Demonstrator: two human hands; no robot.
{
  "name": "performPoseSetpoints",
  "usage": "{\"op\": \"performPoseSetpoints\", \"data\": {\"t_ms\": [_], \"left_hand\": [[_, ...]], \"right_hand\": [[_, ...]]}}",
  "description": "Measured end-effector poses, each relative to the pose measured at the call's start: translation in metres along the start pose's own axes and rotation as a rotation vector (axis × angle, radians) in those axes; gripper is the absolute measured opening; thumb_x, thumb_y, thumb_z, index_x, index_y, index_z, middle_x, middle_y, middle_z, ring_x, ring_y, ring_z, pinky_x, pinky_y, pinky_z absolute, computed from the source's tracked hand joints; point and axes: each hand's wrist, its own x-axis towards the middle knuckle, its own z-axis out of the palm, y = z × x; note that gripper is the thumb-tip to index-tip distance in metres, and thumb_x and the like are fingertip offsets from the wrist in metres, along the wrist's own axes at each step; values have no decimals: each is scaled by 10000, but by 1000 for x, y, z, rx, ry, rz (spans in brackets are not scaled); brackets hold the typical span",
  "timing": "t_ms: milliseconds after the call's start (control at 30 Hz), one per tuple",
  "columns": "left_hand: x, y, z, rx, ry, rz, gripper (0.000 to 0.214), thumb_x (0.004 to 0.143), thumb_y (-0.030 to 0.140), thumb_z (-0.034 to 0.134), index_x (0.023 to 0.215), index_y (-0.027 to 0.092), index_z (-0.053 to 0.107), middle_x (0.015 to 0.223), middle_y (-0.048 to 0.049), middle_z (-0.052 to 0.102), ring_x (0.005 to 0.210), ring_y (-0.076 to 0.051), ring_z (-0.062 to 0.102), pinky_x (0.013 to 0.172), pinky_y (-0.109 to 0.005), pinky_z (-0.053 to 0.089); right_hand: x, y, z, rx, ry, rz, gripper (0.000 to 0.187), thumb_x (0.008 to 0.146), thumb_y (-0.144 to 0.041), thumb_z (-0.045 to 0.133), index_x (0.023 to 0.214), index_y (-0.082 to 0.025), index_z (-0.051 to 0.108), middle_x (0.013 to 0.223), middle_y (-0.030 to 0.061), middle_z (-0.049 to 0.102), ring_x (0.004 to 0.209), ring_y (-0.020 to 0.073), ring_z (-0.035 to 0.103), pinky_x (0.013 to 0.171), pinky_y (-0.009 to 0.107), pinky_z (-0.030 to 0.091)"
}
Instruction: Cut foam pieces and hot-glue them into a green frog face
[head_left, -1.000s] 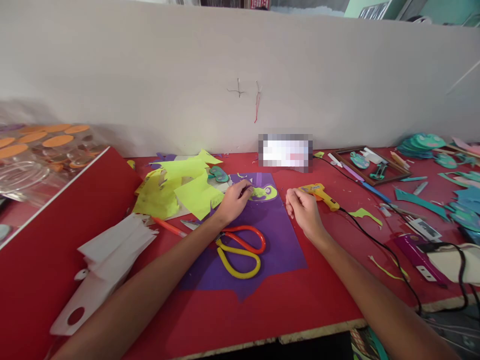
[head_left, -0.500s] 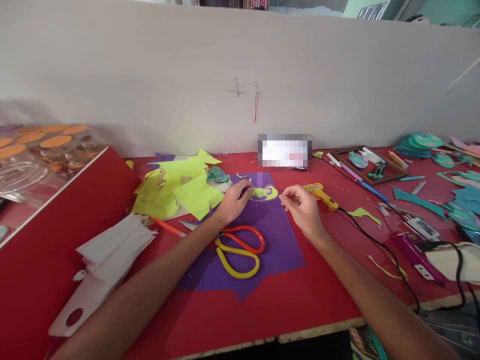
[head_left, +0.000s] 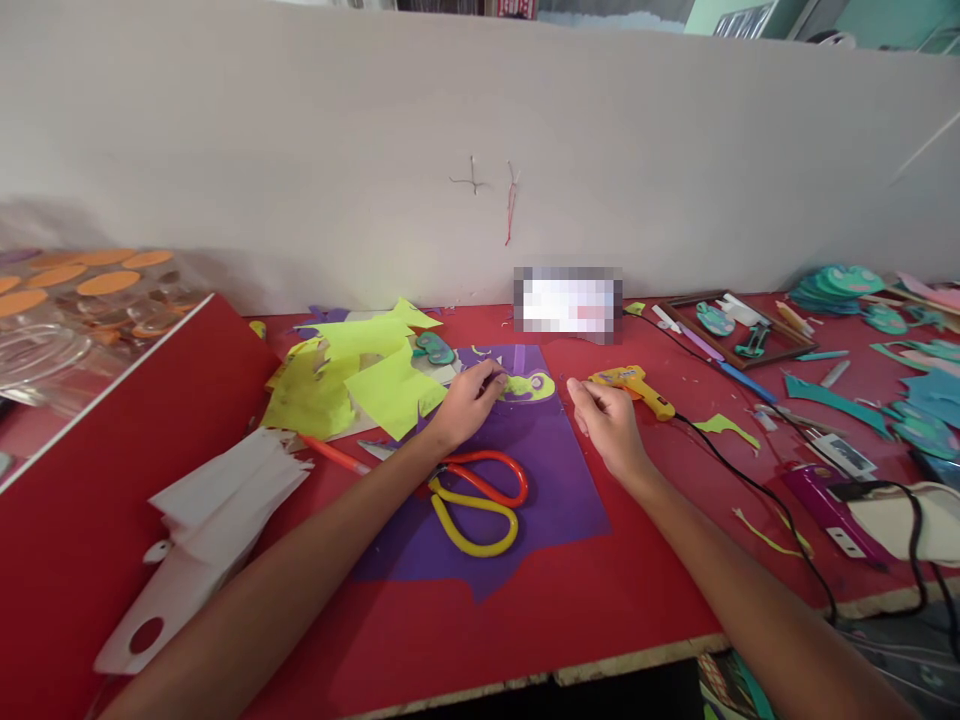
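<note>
A yellow-green cut-out piece (head_left: 517,388) with a ring-like spot at its right end lies on a purple sheet (head_left: 555,480). My left hand (head_left: 471,402) has its fingers pinched at the cut-out's left end and hides that end. To the right of the cut-out, my right hand (head_left: 606,420) is closed, thumb against curled fingers; whatever it may hold is too small to make out. A yellow glue gun (head_left: 637,388) lies just beyond the right hand. Scissors (head_left: 480,505) with red and yellow handles rest on the purple sheet, below my left hand.
Yellow-green sheets (head_left: 330,380) and a white paper stack (head_left: 217,510) lie at left, near a red panel (head_left: 135,480). A pixelated bright object (head_left: 568,305) stands by the wall. At right are a wooden tray (head_left: 795,350), teal cut-outs (head_left: 836,290) and a purple power strip (head_left: 832,505).
My right hand has moved slightly right, away from the cut-out, and its fingers have curled tighter. My left hand stays at the cut-out's left end.
</note>
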Motion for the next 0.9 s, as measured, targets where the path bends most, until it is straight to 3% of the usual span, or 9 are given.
{"op": "performPoseSetpoints", "data": {"t_ms": [100,200,300,400,567,700,767,900], "left_hand": [[0,0,0,0,-1,-1,226,980,317,444,860,176,574,750,-8,587,693,-147,523,683,-272,402],[0,0,0,-1,6,4,225,983,311,445,860,175,575,751,-7,588,696,-146,530,690,-274,405],[0,0,0,2,9,4,223,981,310,447,853,176,569,745,-4,584,692,-145,528,686,-272,403],[0,0,0,4,9,5,214,977,300,450,845,177,564,745,-3,580,694,-144,526,685,-272,397],[-1,1,-1,-28,22,3,227,986,314,450,847,175,563,719,6,554,666,-136,505,660,-269,384],[-3,2,-1,-68,18,26,250,995,346,452,866,173,578,724,7,551,656,-130,499,639,-265,384],[-4,3,-1,-65,0,39,242,992,345,460,876,173,585,723,8,553,660,-131,511,643,-265,393],[-3,5,1,-8,-7,43,203,986,281,463,864,177,586,707,7,564,653,-134,522,650,-274,401]], "right_hand": [[0,1,1,45,-58,31,460,996,-525,496,647,-228,473,486,-57,362,429,110,352,446,275,272],[1,4,3,52,-114,-2,289,989,-467,536,831,-230,585,523,-63,428,457,118,434,474,265,340],[2,6,4,66,-87,-40,191,959,-424,592,936,-235,606,658,-35,538,541,125,514,513,261,403],[3,6,3,79,-76,-39,184,943,-410,608,965,-229,631,738,-13,579,586,129,549,534,265,439],[3,5,1,73,-5,-13,209,968,-414,569,975,-221,648,637,-35,515,534,122,507,520,260,429],[5,10,1,69,69,-6,295,909,-435,651,1127,-239,625,956,44,640,736,156,605,552,250,476],[6,13,2,67,2,18,316,885,-459,671,1097,-226,646,998,65,663,779,178,622,559,257,492],[6,14,4,36,-88,36,315,868,-507,666,849,-192,650,732,24,630,590,154,567,542,277,481]]}}
